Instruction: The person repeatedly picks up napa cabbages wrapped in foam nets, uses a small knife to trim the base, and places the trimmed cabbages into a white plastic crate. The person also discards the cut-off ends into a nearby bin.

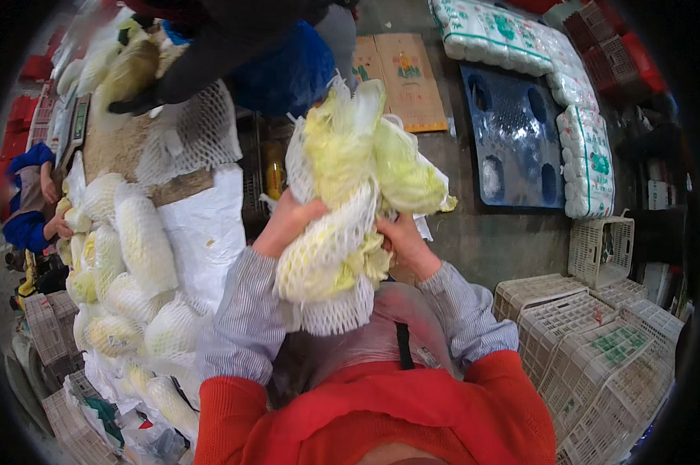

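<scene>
Both my hands are raised in front of my body around a bundle of napa cabbages. My left hand (289, 221) is closed on the left side of a napa cabbage in a white foam net sleeve (329, 244). My right hand (405, 238) grips the bundle's right side, just below a pale green napa cabbage (408, 174); which piece its fingers hold is partly hidden. Another yellowish napa cabbage (338, 139) stands at the top of the bundle, netting along its left edge. To the left lies a pile of netted napa cabbages (143, 238) beside a white sheet (201, 232).
A co-worker's hands (56, 224) touch the pile at far left; another person's dark sleeve (193, 70) reaches in at the top. Plastic crates (576, 331) are stacked at right. A blue pallet (512, 139), wrapped white packs (585, 163) and flat cardboard (408, 81) lie beyond.
</scene>
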